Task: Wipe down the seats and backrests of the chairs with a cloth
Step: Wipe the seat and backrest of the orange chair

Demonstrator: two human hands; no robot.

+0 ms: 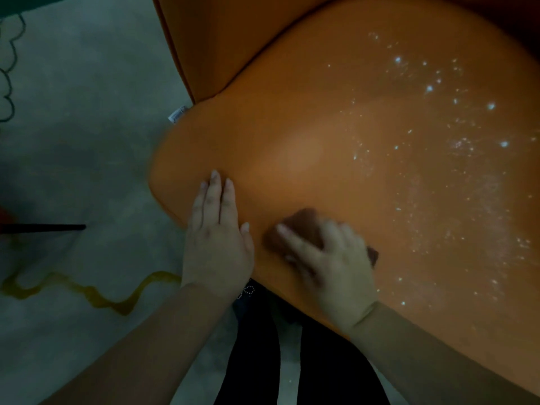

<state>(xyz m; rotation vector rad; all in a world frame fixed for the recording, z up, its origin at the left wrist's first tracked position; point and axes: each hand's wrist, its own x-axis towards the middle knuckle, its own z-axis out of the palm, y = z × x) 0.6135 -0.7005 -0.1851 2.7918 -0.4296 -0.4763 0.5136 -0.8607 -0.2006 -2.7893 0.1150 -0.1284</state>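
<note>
An orange padded chair fills the view, its seat (336, 159) in front of me and its backrest (233, 45) rising at the top. White droplets speckle the seat's right half (455, 147). My left hand (217, 232) rests flat on the seat's near left edge, fingers straight. My right hand (330, 255) presses a brown cloth (301, 226) onto the seat just right of the left hand, fingers spread and curled over it. Most of the cloth is hidden under the hand; a corner shows at its right side.
Pale grey floor (87, 141) with a yellow wavy line (96, 296) lies left of the chair. A dark thin rod (43, 228) points in from the left edge. My dark trousers (263, 361) show below the seat's front edge. A white tag (178, 114) sticks out at the seat's back left.
</note>
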